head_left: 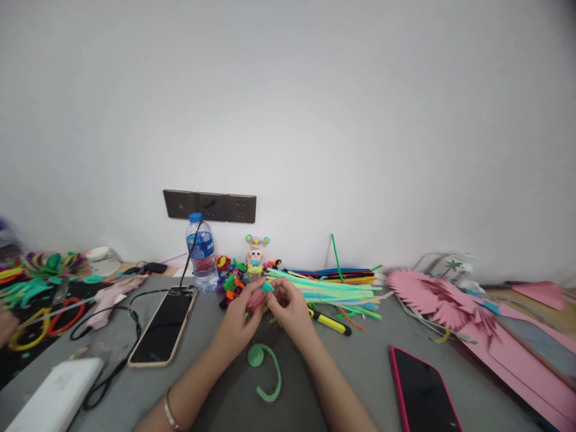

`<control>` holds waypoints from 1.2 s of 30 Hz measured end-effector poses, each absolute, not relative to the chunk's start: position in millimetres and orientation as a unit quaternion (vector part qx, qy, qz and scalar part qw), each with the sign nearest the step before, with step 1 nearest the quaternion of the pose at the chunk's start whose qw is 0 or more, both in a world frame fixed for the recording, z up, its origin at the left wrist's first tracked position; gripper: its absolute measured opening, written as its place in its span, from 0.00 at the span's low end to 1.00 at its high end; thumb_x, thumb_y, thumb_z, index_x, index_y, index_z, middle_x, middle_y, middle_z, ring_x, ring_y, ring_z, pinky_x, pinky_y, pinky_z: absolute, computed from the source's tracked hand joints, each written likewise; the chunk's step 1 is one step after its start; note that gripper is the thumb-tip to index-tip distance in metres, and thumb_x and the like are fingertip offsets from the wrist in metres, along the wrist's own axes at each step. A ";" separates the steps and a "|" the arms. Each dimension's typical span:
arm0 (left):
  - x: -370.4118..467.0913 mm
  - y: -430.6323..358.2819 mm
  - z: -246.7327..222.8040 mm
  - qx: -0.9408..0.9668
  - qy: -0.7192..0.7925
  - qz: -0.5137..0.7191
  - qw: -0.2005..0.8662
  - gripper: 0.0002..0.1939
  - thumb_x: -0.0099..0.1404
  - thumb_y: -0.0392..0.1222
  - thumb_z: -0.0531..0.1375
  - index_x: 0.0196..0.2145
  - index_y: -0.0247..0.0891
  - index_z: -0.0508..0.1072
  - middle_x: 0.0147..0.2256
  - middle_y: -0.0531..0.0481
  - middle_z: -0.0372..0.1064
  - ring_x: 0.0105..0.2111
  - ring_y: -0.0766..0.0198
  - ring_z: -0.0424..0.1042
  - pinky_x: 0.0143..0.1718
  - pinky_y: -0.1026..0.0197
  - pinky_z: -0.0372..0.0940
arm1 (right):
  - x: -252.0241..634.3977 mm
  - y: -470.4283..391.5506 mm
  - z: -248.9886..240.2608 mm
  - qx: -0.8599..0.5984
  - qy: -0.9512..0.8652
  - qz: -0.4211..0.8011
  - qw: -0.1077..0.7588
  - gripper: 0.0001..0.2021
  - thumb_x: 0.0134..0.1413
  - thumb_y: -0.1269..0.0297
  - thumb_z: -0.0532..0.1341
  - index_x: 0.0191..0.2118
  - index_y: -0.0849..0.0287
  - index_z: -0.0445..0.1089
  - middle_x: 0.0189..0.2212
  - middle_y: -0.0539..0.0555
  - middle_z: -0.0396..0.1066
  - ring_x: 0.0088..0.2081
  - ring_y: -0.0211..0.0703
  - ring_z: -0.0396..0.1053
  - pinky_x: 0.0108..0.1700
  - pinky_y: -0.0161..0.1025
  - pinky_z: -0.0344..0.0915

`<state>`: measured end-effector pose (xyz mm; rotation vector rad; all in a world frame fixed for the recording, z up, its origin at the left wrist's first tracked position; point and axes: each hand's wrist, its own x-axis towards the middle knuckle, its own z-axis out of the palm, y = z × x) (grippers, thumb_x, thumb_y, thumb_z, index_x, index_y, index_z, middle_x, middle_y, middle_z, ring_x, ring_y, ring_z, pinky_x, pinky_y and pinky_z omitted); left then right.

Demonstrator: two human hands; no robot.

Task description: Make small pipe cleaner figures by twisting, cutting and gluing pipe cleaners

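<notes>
My left hand (240, 315) is closed around a small pink piece (256, 298), which looks like bent pipe cleaner. A teal piece (267, 287) sits at its upper end. My right hand (290, 307) has its fingertips pinched at the teal piece from the other side; what exactly lies between them is partly hidden. Below the hands, on the grey mat, lies a green pipe cleaner (256, 355) with one end wound into a flat spiral and a curved tail. Just behind the hands a bundle of coloured pipe cleaners (335, 291) is spread out.
A yellow utility knife (332, 322) lies right of the hands. Behind them stand a small figurine (255, 258) and a water bottle (202, 255). Phones lie left (164, 329) and right (425, 393). A pink glue gun (108, 300), cables, a white power bank (56, 396) and pink paper (508, 354) lie farther out.
</notes>
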<state>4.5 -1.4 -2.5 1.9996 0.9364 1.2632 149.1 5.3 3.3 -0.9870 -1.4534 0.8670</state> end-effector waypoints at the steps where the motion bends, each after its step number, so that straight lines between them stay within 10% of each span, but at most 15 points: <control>1: 4.8 -1.2 -2.9 0.752 0.350 0.474 0.296 0.21 0.67 0.36 0.52 0.57 0.36 0.63 0.55 0.38 0.66 0.55 0.55 0.67 0.56 0.52 0.62 | 149.4 5.3 3.1 -0.417 -0.616 0.367 0.559 0.04 0.49 0.65 0.59 0.30 0.57 0.62 0.17 0.41 0.57 0.18 0.32 0.54 0.21 0.31 0.51; 36: 5.8 -4.0 -7.8 0.753 0.370 0.450 0.305 0.26 0.66 0.38 0.53 0.62 0.38 0.56 0.54 0.40 0.66 0.44 0.58 0.72 0.44 0.59 0.68 | 154.0 9.0 4.9 -0.407 -0.600 0.390 0.568 0.08 0.49 0.59 0.61 0.30 0.56 0.62 0.17 0.42 0.58 0.18 0.33 0.54 0.21 0.32 0.51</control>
